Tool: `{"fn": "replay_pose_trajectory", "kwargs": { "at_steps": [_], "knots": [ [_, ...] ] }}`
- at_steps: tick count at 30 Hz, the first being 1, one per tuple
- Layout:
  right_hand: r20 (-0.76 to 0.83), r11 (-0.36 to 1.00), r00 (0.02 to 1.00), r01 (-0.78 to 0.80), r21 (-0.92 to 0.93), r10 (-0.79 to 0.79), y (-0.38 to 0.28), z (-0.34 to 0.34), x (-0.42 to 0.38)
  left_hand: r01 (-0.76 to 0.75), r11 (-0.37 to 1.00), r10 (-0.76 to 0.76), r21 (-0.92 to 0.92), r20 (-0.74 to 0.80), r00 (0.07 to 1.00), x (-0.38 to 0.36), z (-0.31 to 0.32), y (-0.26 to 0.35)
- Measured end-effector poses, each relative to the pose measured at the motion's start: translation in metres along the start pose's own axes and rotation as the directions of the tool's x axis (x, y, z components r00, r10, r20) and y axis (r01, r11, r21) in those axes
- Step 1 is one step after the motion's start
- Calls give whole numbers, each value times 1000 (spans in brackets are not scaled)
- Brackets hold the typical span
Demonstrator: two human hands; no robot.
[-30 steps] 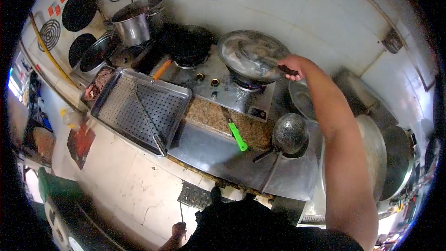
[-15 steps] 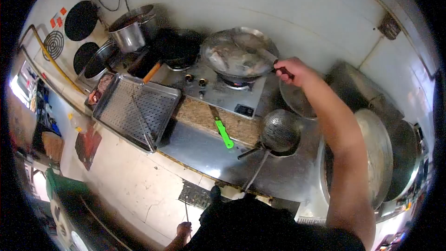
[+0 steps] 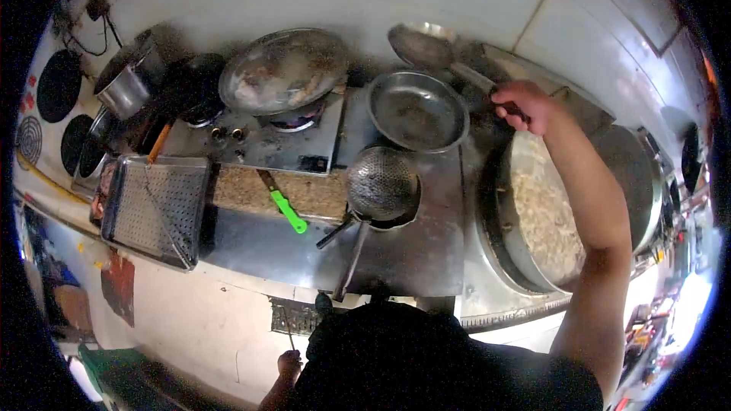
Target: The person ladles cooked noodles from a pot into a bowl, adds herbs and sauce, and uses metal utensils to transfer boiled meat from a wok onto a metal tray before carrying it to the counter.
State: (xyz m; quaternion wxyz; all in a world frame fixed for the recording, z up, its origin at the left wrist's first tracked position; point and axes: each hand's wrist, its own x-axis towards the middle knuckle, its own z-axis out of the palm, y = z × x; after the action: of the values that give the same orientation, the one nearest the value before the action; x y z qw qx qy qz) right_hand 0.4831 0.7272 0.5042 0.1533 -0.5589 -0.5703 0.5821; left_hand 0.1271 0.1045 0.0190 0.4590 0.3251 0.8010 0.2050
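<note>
My right hand [image 3: 522,106] is wrapped round the dark handle of a metal ladle [image 3: 426,44], whose bowl is raised above a wide metal bowl [image 3: 417,112]. Left of it, a large wok [image 3: 285,70] sits on the stove over a burner, with liquid and pieces of food inside. Low in the view, my left hand [image 3: 290,364] is closed on a thin stick [image 3: 288,326], beside my dark clothing. A strainer [image 3: 382,183] rests over a round container on the steel counter.
A green-handled knife [image 3: 288,211] lies on the stone strip. Further left are a perforated tray [image 3: 156,205], a dark wok and a steel pot [image 3: 131,90]. At right stands a big pot [image 3: 544,213] of pale food.
My right hand has lifted the ladle out of the wok and moved right with it. The view has turned to the right, showing the metal bowl and the big pot more fully.
</note>
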Motion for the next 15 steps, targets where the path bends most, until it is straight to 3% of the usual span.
{"fn": "replay_pose_trajectory", "kwargs": {
  "at_steps": [1,2,3,4,6,7,8,10,11,14,15],
  "knots": [
    [-103,999,994,-33,-31,29,11,-5,-6,30,995,-35,95,49,998,0,-3,14],
    [-108,999,994,-36,-30,33,22,-14,-9,55,981,-74,188,93,993,1,-1,20],
    [-158,994,982,-108,1,106,35,-23,-10,24,999,-25,-41,-28,999,9,13,-16],
    [-203,984,962,-177,35,181,47,-32,-10,24,999,-25,-38,-23,999,9,12,-17],
    [-213,980,957,-192,41,197,71,-50,-8,-61,989,64,136,-19,998,5,10,-7],
    [-222,978,953,-203,45,207,81,-60,-5,-92,930,68,357,79,995,5,4,0],
    [-221,978,952,-205,46,210,91,-69,1,-90,929,66,358,80,995,1,-2,19],
    [-251,958,925,-275,77,285,110,-88,17,48,995,-50,86,21,999,-9,-6,45],
    [-248,958,925,-277,77,287,120,-99,28,-11,994,18,107,-63,998,2,7,10],
    [-261,949,913,-302,87,314,130,-125,53,51,996,-43,72,-110,993,0,16,-5],
    [-201,894,872,-440,83,447,123,-132,58,79,927,-82,366,-8,997,-7,7,25]
  ]
}}
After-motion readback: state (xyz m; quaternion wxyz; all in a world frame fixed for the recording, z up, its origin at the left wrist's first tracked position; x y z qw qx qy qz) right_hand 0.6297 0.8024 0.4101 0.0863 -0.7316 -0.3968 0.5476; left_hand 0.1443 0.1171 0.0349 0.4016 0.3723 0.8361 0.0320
